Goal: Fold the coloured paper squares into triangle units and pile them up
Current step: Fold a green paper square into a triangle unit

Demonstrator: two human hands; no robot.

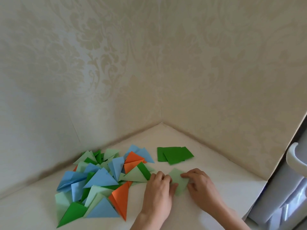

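So that it cannot slide while being creased, the pale green paper square [180, 181] is pinned flat on the white tabletop [216, 173] by the left hand [157, 190] and right hand [201, 185], each grip pressed onto an edge with curled fingertips, just beside the heaped pile of folded coloured paper triangles [99, 183].

Head view, looking down, close above table [207, 188]

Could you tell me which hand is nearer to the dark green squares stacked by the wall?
The right hand. It lies just below the dark green squares, while the left hand sits below and further left, beside the folded pile.
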